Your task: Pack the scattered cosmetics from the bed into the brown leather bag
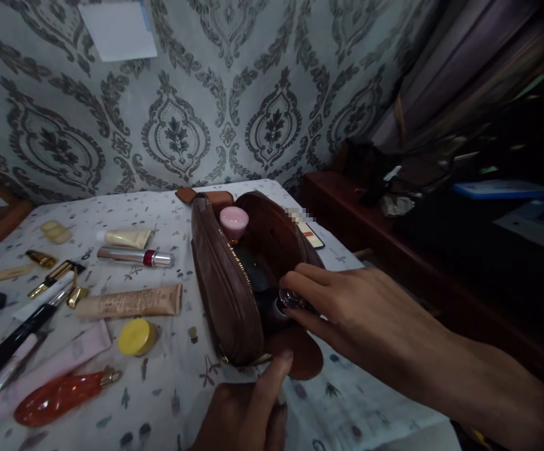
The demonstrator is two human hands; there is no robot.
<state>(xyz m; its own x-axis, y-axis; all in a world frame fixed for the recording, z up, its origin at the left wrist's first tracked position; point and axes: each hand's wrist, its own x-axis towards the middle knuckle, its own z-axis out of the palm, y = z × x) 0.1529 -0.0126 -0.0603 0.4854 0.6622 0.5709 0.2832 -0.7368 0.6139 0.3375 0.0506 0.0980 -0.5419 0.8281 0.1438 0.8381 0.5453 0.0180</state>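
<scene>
A brown leather cosmetic bag (pixel 227 288) lies unzipped on the cloth, its gold zip running along the rim. My right hand (pixel 342 297) reaches into the bag's near end, its fingers closed on a clear, shiny rounded cap (pixel 293 299); what is below the cap is mostly hidden. At the bottom, my left hand (pixel 248 407) has its fingers curled and its thumb pressed on the bag's near end, beside a brown leather flap (pixel 304 357). A pink rounded lid (pixel 234 220) stands up inside the far end. Darker things deeper in the bag are hard to make out.
Left of the bag lie a beige tube (pixel 133 302), a yellow round jar (pixel 136 337), a red-orange bottle (pixel 60 396), a pink tube (pixel 56 373), a silver tube (pixel 135 256) and several brushes. A patterned wall (pixel 225 94) stands behind; a dark red wooden edge (pixel 347 216) runs along the right.
</scene>
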